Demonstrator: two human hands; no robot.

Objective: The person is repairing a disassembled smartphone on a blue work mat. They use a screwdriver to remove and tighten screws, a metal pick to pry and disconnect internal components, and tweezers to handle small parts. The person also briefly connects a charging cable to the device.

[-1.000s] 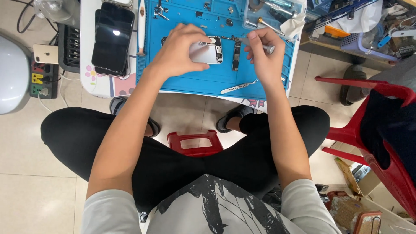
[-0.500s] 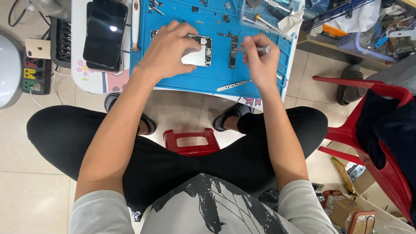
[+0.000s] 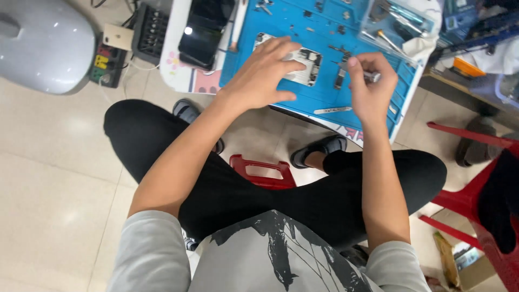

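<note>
Hands: left point(image 3: 265, 75) presses opened phone point(image 3: 303, 65), right point(image 3: 367, 86) pinches screwdriver point(image 3: 373, 77).

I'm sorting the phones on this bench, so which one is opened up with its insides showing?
The opened phone under the left hand on the blue mat. The dark phones stacked to its left show only intact glossy glass.

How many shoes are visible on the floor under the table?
2: one dark shoe beside the left forearm, one dark shoe under the blue mat's front edge. Another dark shape at far right is unclear.
</note>
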